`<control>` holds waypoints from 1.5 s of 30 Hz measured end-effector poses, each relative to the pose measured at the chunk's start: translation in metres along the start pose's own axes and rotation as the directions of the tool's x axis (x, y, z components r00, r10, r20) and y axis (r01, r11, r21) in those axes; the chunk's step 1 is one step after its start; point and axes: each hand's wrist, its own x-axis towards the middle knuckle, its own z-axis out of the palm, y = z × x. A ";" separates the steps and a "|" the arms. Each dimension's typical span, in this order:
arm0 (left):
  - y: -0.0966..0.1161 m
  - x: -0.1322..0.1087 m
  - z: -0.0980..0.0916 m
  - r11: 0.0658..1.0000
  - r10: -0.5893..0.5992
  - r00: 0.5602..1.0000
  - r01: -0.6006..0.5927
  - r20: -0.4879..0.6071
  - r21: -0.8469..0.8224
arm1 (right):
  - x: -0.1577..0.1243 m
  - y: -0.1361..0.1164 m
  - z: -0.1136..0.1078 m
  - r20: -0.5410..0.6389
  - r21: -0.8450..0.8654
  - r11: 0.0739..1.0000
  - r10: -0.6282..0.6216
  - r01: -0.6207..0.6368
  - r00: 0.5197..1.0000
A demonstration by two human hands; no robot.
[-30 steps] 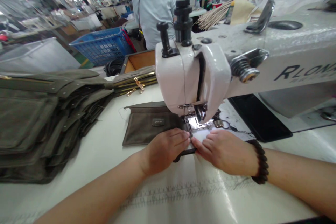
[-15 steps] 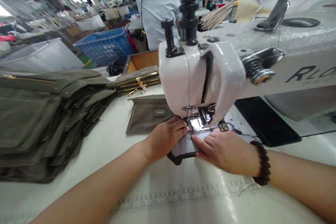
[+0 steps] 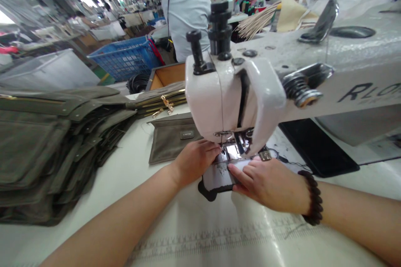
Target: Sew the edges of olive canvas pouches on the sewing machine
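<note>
Across your whole near view runs the pale table [image 3: 131, 154], its printed ruler scale [image 3: 213, 240] lying along the near side. The white sewing machine [image 3: 206, 96] stands over it from the right, its head above the middle of your work. To your left lies a thick, uneven pile of olive fabric pieces [image 3: 40, 146]. Between that pile and the machine is your olive-brown panel [image 3: 169, 146], flat on the table, its right end running out of sight behind your left fingers and the machine head. The black slab [image 3: 319, 146] lies under the machine's arm, on the right.

Your left hand [image 3: 197, 158] covers the panel's near right corner, fingers close together and tips just beside the presser foot; you cannot tell from here whether they pinch it or only press. Your right hand [image 3: 269, 179] sits right of the panel, well apart from its visible part, index finger stretched onto the metal plate [image 3: 216, 177], the others bent with their undersides hidden. A dark beaded bracelet [image 3: 312, 198] circles that wrist. Smallest is the panel's label [image 3: 187, 134], left of your left fingertips.
</note>
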 end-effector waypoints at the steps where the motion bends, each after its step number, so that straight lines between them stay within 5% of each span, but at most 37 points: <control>1: 0.000 0.000 0.000 1.000 -0.005 1.000 0.005 0.001 0.006 | 0.000 0.000 0.000 -0.006 -0.003 1.000 -0.003 0.003 1.000; 9: -0.001 0.001 -0.003 0.999 -0.028 0.999 0.029 0.040 -0.035 | 0.000 0.001 -0.002 -0.001 0.011 1.000 -0.022 0.022 1.000; 16: -0.005 0.005 -0.025 0.974 -0.065 0.948 0.128 0.312 -0.187 | 0.000 0.002 -0.003 0.033 0.026 1.000 -0.015 0.014 0.999; 22: 0.011 0.010 -0.033 0.976 -0.057 0.887 0.146 0.459 -0.162 | -0.001 0.004 -0.003 0.004 0.007 0.999 -0.041 0.041 0.999; 40: 0.024 0.013 -0.025 0.911 -0.191 0.880 0.324 0.434 -0.254 | 0.000 0.005 -0.003 0.010 0.012 0.999 -0.038 0.038 0.999; 45: 0.038 0.007 -0.045 0.879 -0.240 0.853 0.393 0.464 -0.268 | 0.000 0.005 -0.006 0.076 0.018 1.000 -0.015 0.014 0.997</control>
